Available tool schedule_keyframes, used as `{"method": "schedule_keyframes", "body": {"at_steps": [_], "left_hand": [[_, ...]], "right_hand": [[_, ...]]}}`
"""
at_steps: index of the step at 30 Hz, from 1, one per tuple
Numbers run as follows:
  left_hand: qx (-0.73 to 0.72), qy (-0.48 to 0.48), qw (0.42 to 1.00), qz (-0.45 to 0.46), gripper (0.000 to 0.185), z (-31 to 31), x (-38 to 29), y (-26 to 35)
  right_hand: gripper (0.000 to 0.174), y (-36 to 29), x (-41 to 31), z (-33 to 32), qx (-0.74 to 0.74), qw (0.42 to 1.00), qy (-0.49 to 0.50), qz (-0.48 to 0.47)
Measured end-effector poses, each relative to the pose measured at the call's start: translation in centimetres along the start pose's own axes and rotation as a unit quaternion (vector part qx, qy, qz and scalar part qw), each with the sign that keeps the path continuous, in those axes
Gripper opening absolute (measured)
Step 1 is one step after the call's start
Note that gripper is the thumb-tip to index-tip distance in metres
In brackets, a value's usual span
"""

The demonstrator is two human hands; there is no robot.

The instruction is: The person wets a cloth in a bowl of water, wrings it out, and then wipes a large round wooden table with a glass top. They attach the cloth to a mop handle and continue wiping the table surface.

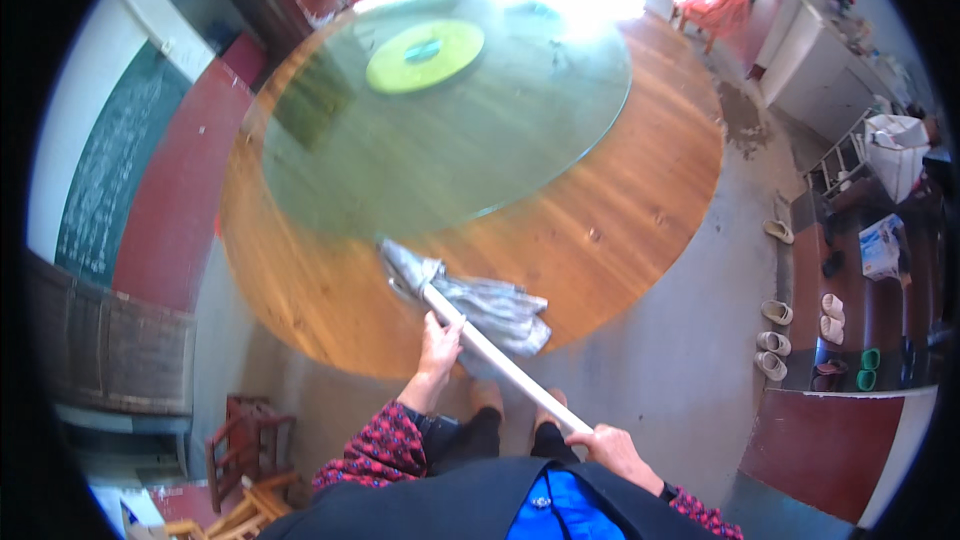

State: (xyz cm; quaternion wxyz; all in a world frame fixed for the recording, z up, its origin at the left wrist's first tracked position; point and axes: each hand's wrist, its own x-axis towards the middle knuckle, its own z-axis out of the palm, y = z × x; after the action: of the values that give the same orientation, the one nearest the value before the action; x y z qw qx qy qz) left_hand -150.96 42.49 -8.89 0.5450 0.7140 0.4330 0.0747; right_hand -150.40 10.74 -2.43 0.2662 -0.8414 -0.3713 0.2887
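Note:
I hold a mop by its white pole (517, 375), which slants from lower right to upper left. My left hand (442, 345) grips the pole just below the mop head. Lower down, near my body, my right hand (611, 446) is closed around the other end. The grey cloth-strip mop head (487, 304) is over the near edge of a round wooden table (637, 240), its tip close to the glass turntable (450, 157). Whether the strips press on the wood is hard to tell.
Wooden chairs (251, 439) stand at lower left. On the right, shoes (772, 345) sit by dark steps (806, 255), below a white bag (896, 146). A chair with a red cover (716, 0) stands beyond the table. A chalkboard (112, 165) hangs on the left wall.

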Motion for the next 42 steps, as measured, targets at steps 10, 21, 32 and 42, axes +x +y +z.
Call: {"method": "schedule_keyframes", "body": {"at_steps": [10,21,32,42], "left_hand": [[-0.333,-0.101,0.921,-0.176,0.023,2.6,-8.1,-0.7],[-0.379,-0.173,0.876,-0.244,0.021,-3.9,-14.7,-9.7],[-0.281,-0.138,0.942,-0.121,0.015,-7.9,-16.7,-14.4],[-0.141,-0.057,0.979,-0.138,0.016,-1.2,-14.6,-9.0]], "right_hand": [[0.019,-2.9,1.4,3.6,-0.007,0.971,-0.238,0.028],[0.016,-9.9,3.5,15.7,0.052,0.976,-0.205,-0.059],[0.011,-11.5,6.3,20.9,0.088,0.97,-0.143,-0.177],[0.006,0.6,5.4,7.3,0.153,0.949,-0.248,-0.118]]}}
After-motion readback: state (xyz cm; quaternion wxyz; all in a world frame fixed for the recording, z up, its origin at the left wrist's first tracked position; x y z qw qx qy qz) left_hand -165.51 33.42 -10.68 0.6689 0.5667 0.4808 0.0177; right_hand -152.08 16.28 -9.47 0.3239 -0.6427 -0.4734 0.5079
